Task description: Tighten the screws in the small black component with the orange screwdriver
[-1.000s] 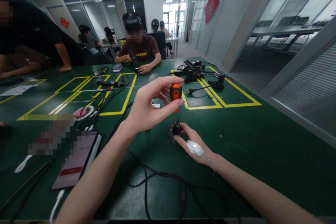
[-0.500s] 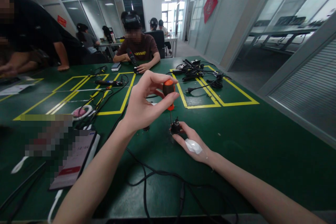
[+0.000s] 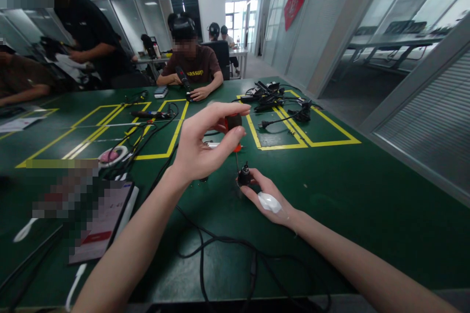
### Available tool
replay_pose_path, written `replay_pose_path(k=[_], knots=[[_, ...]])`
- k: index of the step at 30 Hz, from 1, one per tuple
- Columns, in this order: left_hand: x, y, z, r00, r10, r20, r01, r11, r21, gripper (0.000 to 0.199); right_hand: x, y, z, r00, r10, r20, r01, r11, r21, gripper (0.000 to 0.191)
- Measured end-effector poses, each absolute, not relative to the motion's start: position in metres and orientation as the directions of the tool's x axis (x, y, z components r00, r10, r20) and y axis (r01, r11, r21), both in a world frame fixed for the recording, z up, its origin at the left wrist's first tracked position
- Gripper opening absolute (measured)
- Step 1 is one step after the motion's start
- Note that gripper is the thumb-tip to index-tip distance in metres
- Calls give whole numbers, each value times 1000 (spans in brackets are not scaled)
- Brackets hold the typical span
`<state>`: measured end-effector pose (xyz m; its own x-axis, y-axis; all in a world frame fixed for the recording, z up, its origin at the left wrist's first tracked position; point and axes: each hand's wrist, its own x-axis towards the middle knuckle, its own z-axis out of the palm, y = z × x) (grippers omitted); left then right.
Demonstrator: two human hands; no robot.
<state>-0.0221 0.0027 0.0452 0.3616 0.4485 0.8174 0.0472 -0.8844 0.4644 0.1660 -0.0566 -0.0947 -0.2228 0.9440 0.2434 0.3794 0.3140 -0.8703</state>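
Screwdriver [image 3: 234, 121] against black cylindrical part [image 3: 244, 177]
Left hand [image 3: 201, 142] grasps the screwdriver; right hand [image 3: 267, 187] pinches the part.

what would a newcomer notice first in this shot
Probably the orange-and-dark screwdriver near the middle, upright in the left hand, its shaft reaching down to a small black part held by the right hand. Next might come the white patch on the right hand, then the bright red hanging on the glass partition, upper right.
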Motion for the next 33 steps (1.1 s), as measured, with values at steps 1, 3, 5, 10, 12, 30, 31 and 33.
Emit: replay_pose_path(k=[1, 3, 5, 10, 12, 30, 31, 33], knots=[[-22, 2, 45, 369, 454, 811, 36, -879, 476, 27, 166, -57, -95, -222, 945, 240, 379, 310, -872, 28], [-22, 1, 46, 378, 464, 801, 30, -871, 490, 30, 166, -57, -95, -221, 946, 236, 374, 305, -876, 29], [-21, 1, 45, 377, 465, 801, 53, -874, 483, 32, 166, -57, -96, -221, 944, 243, 366, 312, -877, 29], [-19, 5, 44, 339, 454, 824, 78, -886, 456, 36, 166, -56, -95, -224, 939, 261, 363, 329, -872, 28], [-18, 5, 44, 319, 446, 836, 93, -893, 441, 36, 166, -56, -95, -224, 940, 256, 365, 325, -873, 27], [-1, -3, 29, 305, 429, 850, 31, -897, 441, 32, 168, -57, -93, -227, 939, 258, 349, 325, -879, 24], [-1, -4, 29, 303, 419, 856, 41, -903, 427, 32, 168, -58, -94, -223, 941, 255, 350, 321, -880, 25], [1, -4, 29, 309, 403, 861, 55, -912, 407, 31, 169, -58, -94, -216, 949, 230, 363, 296, -884, 25]])
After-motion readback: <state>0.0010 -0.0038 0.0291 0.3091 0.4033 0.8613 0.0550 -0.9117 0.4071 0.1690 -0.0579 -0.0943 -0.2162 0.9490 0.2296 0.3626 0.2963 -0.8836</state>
